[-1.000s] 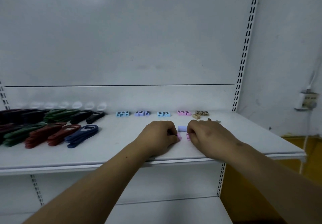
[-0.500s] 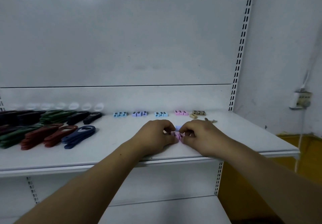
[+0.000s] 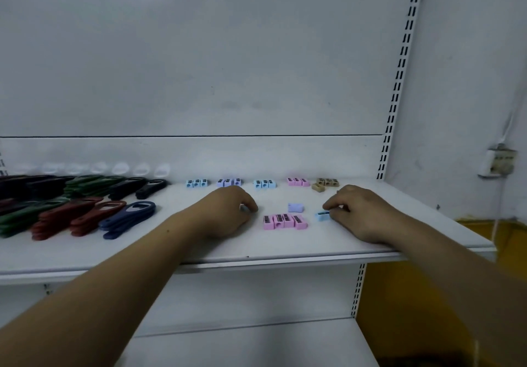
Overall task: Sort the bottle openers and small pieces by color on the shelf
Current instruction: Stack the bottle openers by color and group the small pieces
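A row of several pink pieces [image 3: 285,221] lies side by side at the middle of the white shelf [image 3: 256,248]. Just behind it sits a single purple piece [image 3: 295,207]. My left hand [image 3: 228,214] rests left of the row, fingers curled round a small pale blue piece [image 3: 244,208] that is mostly hidden. Right of the row, my right hand [image 3: 360,209] pinches a light blue piece [image 3: 322,216] lying on the shelf. Bottle openers lie at the left in groups: black [image 3: 137,187], green [image 3: 88,182], red [image 3: 82,216], dark blue [image 3: 128,218].
Along the back wall stand small groups of pieces: light blue [image 3: 196,183], purple [image 3: 229,182], light blue [image 3: 264,184], pink [image 3: 298,181] and tan [image 3: 328,181], with one loose tan piece [image 3: 318,187]. A slotted upright [image 3: 395,95] bounds the shelf on the right. A lower shelf [image 3: 256,344] shows below.
Both hands were together over the pink pieces; now they have drawn apart, left hand to the left, right hand to the right. The pink row is uncovered, and each hand holds a blue piece.
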Demonstrator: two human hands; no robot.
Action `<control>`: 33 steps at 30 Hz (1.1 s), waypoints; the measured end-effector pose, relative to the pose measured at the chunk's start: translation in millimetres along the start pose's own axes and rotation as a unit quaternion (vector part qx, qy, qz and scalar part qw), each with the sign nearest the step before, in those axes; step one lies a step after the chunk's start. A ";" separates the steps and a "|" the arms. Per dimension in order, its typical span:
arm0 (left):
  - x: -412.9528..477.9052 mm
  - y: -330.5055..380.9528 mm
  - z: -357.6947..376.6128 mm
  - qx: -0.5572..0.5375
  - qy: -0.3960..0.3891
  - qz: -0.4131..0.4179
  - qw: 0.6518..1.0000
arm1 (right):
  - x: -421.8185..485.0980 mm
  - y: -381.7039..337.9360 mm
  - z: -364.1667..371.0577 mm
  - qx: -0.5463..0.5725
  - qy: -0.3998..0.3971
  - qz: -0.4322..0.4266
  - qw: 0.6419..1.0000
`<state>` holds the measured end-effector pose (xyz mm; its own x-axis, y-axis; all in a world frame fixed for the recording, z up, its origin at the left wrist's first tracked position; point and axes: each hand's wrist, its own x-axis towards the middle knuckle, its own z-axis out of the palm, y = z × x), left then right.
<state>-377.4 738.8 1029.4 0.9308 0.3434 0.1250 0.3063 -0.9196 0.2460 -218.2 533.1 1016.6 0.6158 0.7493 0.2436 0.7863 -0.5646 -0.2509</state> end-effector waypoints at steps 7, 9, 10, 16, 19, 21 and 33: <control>7.8 -10.2 2.0 0.022 0.051 -0.005 0.998 | -1.4 13.7 -2.3 0.083 -0.005 0.006 0.997; 10.8 -10.4 2.0 0.010 0.058 -0.020 0.998 | -0.4 12.0 -3.0 0.078 -0.020 -0.007 0.997; 13.1 -9.7 1.7 0.005 0.058 -0.025 0.998 | 0.3 9.7 -3.5 0.073 -0.025 -0.014 0.997; 17.8 -1.4 1.7 -0.040 0.080 -0.046 0.995 | 0.4 0.6 -4.4 0.086 -0.048 -0.020 0.995; 5.1 10.8 7.8 -0.073 0.141 0.013 0.987 | 3.0 -1.1 -0.3 0.063 -0.040 -0.041 0.996; -2.7 25.3 15.3 -0.080 0.090 0.052 0.991 | 5.0 -2.7 2.4 0.051 -0.031 -0.045 0.997; 17.3 47.1 25.8 -0.076 0.018 0.108 0.991 | 10.5 -9.6 5.9 0.039 0.002 -0.014 0.999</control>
<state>-341.8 696.5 1018.3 0.9630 0.1506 0.2237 0.0645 -0.9340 0.3514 -219.6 548.4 1016.0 0.5933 0.7635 0.2552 0.7974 -0.5140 -0.3160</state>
